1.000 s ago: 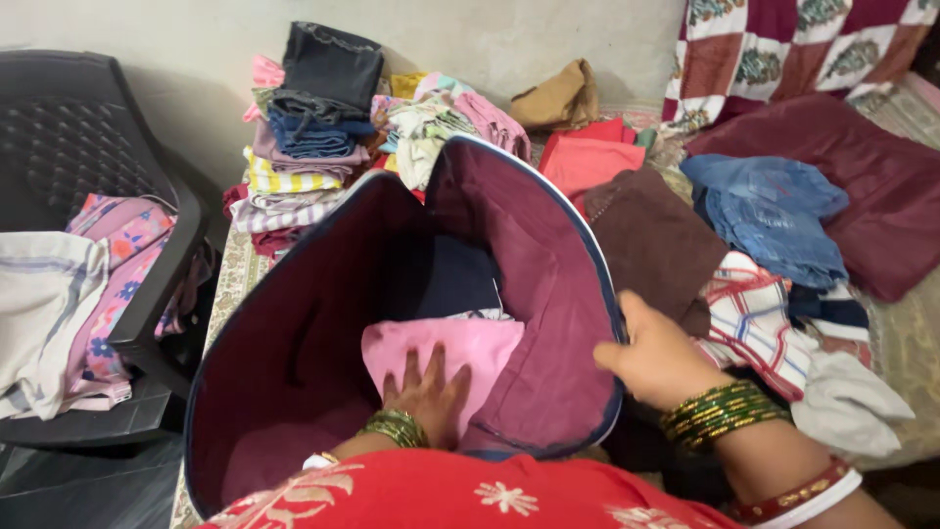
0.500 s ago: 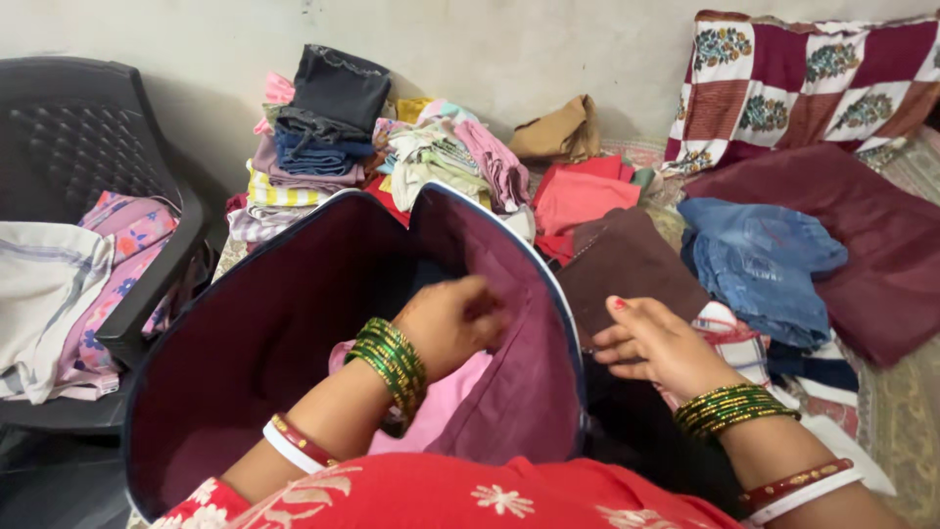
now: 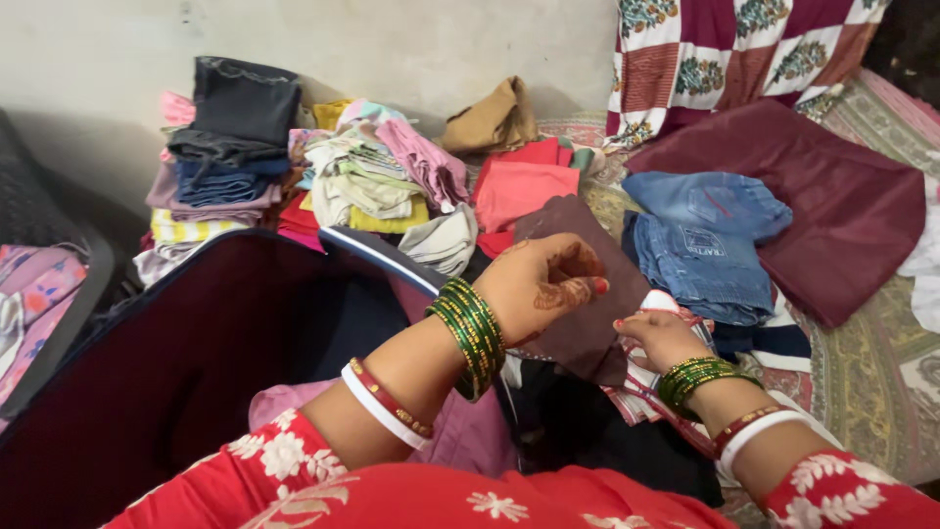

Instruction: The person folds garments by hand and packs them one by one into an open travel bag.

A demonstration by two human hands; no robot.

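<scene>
My left hand [image 3: 543, 284] reaches over the rim of a large maroon fabric bag [image 3: 377, 250] and pinches a dark brown cloth [image 3: 587, 343] that lies just right of the bag. My right hand [image 3: 666, 333] is at the same cloth's right edge, fingers curled on it, resting on a red and white checked cloth [image 3: 636, 397]. Inside the bag a pink cloth [image 3: 279, 402] shows low down, partly hidden by my left forearm. Both wrists carry green bangles.
Folded clothes are stacked [image 3: 220, 157] behind the bag, beside a loose heap [image 3: 372, 181]. A red cloth [image 3: 524, 186], blue jeans [image 3: 700, 245] and a maroon cloth [image 3: 832, 196] lie to the right. A dark plastic chair [image 3: 39, 196] holding clothes stands on the left. A patchwork quilt [image 3: 725, 49] leans at the back.
My left hand left the pink cloth in the bag, rose and crossed the rim to the brown cloth. My right hand let go of the rim and moved to that cloth.
</scene>
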